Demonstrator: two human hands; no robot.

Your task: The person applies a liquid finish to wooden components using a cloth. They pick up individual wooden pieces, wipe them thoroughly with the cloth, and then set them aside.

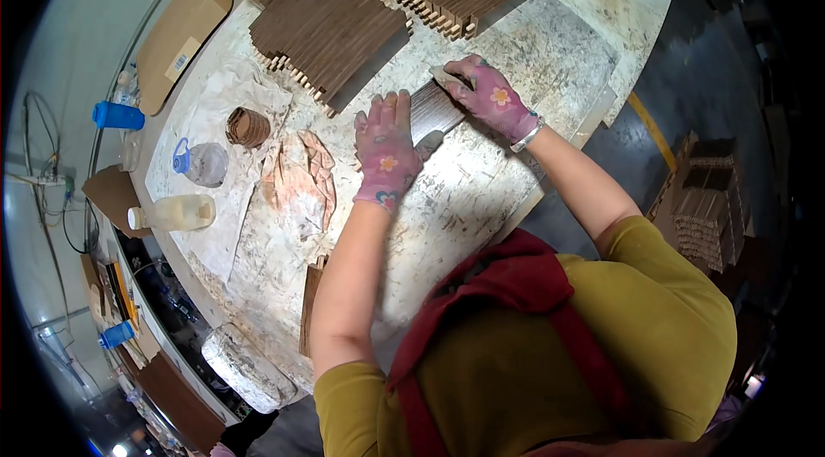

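Observation:
A short dark brown wood-grain board [436, 110] lies on the worktable between my two hands, both in pink flowered gloves. My left hand [387, 147] is at the board's left end, its fingers stretched forward side by side and its thumb along the near edge. My right hand [491, 98] curls over the far right end, fingers bent around it. Whether a small thing is also pinched in those grey fingertips, I cannot tell. Beyond my hands stand rows of similar brown pieces [331, 27], with pale wooden pegs sticking out of their ends.
The stained white table [447, 225] carries a crumpled stained cloth [296, 173], a brown round container [248, 127], a clear bag-like item [206, 165] and a bottle of pale liquid [176, 213] at left. A blue-capped bottle [119, 116] stands farther left. Stacked cardboard [709, 208] sits on the right floor.

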